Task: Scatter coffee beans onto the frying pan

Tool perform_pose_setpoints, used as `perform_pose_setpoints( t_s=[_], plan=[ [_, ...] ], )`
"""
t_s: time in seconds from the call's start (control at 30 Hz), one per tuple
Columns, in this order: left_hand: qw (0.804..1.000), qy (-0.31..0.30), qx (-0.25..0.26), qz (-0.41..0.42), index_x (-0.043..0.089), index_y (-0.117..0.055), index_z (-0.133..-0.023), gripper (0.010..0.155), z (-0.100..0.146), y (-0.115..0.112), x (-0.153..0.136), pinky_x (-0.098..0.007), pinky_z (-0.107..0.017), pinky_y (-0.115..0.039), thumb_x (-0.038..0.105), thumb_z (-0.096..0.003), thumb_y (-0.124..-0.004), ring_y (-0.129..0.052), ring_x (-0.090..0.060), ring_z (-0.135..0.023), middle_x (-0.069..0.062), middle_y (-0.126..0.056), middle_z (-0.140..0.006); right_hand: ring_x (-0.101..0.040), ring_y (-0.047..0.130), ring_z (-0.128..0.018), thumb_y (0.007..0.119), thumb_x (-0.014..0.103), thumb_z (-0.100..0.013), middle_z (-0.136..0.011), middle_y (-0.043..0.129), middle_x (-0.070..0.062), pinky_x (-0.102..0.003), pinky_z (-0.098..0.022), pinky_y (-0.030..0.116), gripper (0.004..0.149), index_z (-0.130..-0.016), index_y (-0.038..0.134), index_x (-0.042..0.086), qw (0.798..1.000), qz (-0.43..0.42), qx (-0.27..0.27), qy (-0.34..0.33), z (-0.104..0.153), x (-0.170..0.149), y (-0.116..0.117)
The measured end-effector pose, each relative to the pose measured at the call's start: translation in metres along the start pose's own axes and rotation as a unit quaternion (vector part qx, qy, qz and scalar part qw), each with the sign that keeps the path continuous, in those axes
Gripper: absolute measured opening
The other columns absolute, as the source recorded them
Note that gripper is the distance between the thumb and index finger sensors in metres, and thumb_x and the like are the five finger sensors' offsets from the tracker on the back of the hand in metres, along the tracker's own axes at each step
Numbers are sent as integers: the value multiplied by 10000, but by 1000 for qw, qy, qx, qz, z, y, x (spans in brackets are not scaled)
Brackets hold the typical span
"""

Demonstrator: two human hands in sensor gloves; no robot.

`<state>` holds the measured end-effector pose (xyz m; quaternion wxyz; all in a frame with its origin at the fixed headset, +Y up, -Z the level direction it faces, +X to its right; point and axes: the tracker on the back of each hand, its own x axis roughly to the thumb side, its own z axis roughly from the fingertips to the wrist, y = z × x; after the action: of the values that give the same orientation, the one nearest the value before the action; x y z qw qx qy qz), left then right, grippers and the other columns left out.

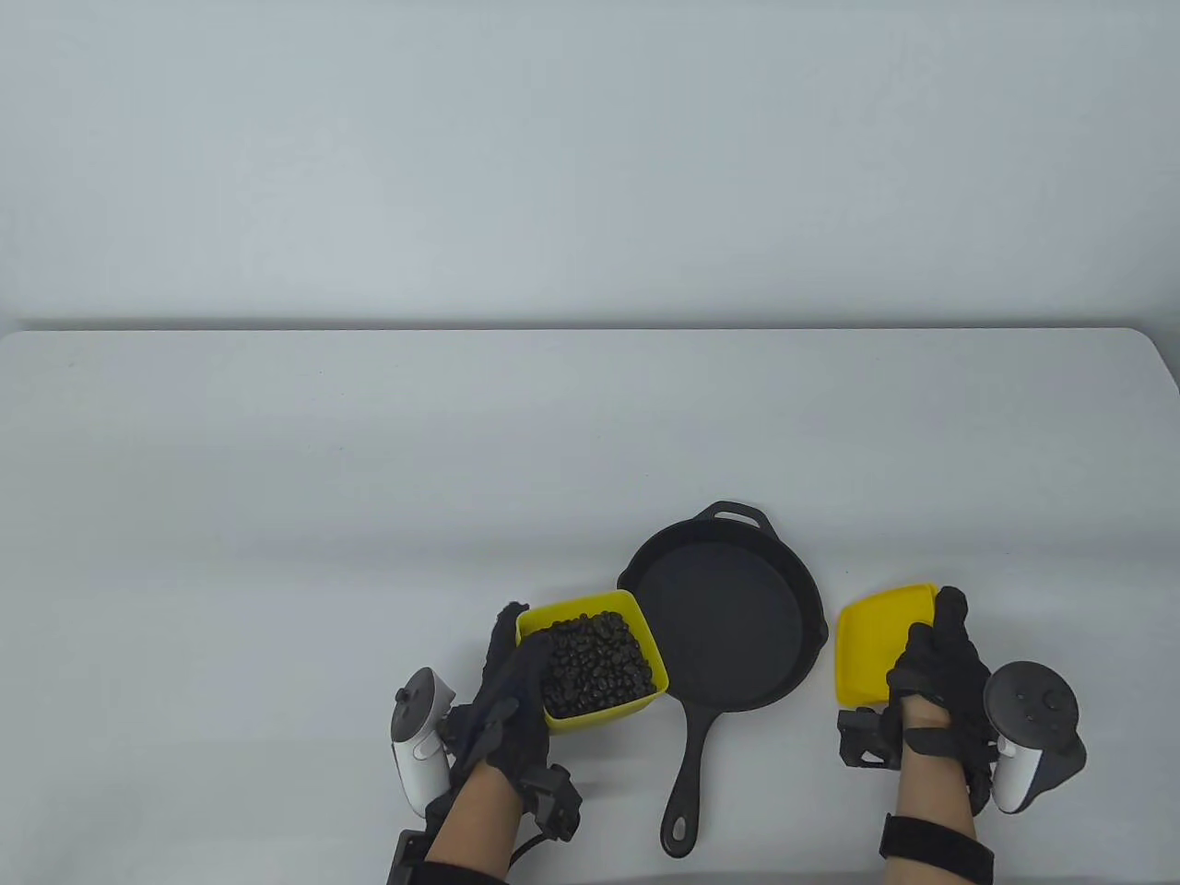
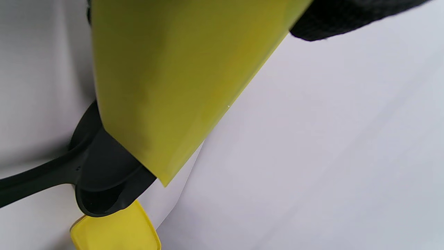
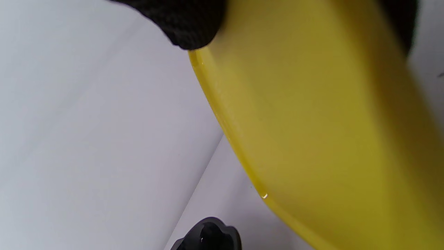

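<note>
A black cast-iron frying pan [image 1: 719, 627] lies on the table, its handle [image 1: 687, 784] pointing toward me; its inside looks bare. My left hand [image 1: 512, 701] grips a yellow square tub [image 1: 645, 705] full of dark coffee beans [image 1: 595, 664], just left of the pan, its right corner over the pan's rim. In the left wrist view the tub's wall [image 2: 166, 80] fills the top, with the pan [image 2: 104, 180] behind it. My right hand [image 1: 936, 668] holds the yellow lid [image 1: 871, 645] right of the pan. The lid's underside [image 3: 329, 139] fills the right wrist view.
The white table [image 1: 369, 516] stretches wide to the left and behind the pan, up to a pale wall. The table's near edge runs close under my forearms. The pan's helper handle [image 1: 737, 513] points away from me.
</note>
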<state>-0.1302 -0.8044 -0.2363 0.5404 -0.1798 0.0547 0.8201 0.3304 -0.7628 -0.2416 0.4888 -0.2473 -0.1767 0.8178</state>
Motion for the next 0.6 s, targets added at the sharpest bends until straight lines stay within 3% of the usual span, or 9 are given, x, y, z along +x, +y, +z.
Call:
perform_pose_setpoints(
  t_s=[0.1, 0.27, 0.4, 0.5, 0.6],
  plan=[
    [1000, -2, 4, -5, 429, -183, -1082, 747, 2, 2, 1, -445, -617, -783, 622, -562, -684, -759, -408, -889, -177, -451, -1036, -396, 1070, -489, 710, 199, -526, -900, 768, -267, -425, -260, 934, 524, -1028, 600, 96, 999, 37, 4, -3, -2, 1, 0],
    [1000, -6, 11, -11, 427, -183, -1080, 748, 5, 2, 1, -448, -617, -781, 621, -561, -685, -756, -411, -887, -179, -450, -1034, -490, 900, -740, 759, 272, -533, -963, 751, -207, -558, -462, 808, 531, -1023, 623, 115, 982, 186, -16, -7, -4, -2, -2],
    [1000, -9, 5, -13, 426, -183, -1081, 749, 5, 0, 1, -447, -618, -780, 622, -561, -685, -756, -410, -888, -178, -450, -1034, -564, 690, -889, 756, 309, -557, -1101, 460, -203, -633, -567, 673, 548, -1047, 608, 113, 981, 190, -36, -6, -5, -5, -1],
    [1000, -7, -2, -12, 428, -183, -1081, 748, 3, -2, 1, -446, -622, -779, 623, -562, -685, -756, -408, -890, -178, -450, -1035, -583, 591, -927, 736, 387, -582, -1112, 348, -257, -640, -597, 630, 661, -1099, 465, 76, 978, 183, -64, -73, 2, 16, 1],
    [1000, -5, -2, -16, 428, -180, -1081, 748, 2, -2, 1, -446, -624, -779, 623, -563, -683, -754, -407, -893, -177, -448, -1036, -570, 600, -933, 731, 429, -589, -1112, 352, -263, -634, -600, 635, 699, -1107, 426, 73, 968, 152, -62, -192, 17, 48, 10]
  ],
)
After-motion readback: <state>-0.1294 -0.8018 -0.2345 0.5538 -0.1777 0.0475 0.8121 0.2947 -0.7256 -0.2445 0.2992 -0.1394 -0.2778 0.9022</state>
